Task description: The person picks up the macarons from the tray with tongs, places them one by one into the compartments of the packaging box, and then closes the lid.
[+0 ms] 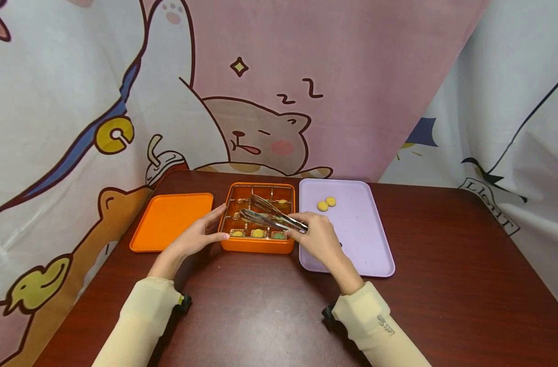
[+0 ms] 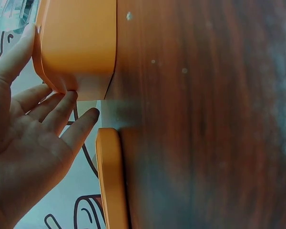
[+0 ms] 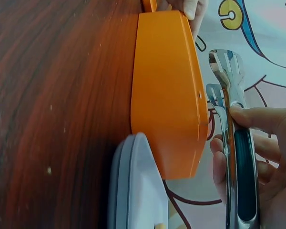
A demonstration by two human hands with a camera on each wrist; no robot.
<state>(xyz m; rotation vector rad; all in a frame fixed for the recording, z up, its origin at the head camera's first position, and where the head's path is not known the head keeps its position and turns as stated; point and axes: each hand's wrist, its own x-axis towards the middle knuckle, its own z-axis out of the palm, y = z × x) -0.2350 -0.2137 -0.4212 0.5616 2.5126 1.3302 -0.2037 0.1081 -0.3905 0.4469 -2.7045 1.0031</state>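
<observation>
An orange box (image 1: 258, 246) with several clear-lined compartments stands in the middle of the table. Small yellow cookies (image 1: 258, 233) and a green one (image 1: 279, 236) lie in its near row. My left hand (image 1: 198, 235) rests against the box's left side, its fingers (image 2: 62, 109) fairly straight along the wall and the thumb at the rim. My right hand (image 1: 319, 235) grips metal tongs (image 3: 232, 143) between thumb and fingers. The tongs' tips are spread apart over the box's compartments. Nothing shows between the tips.
A lilac tray (image 1: 363, 229) sits right of the box, with two round yellow cookies (image 1: 326, 204) near its far end. To the left lies a flat orange lid (image 1: 170, 221). A printed cloth (image 1: 352, 76) hangs behind the table.
</observation>
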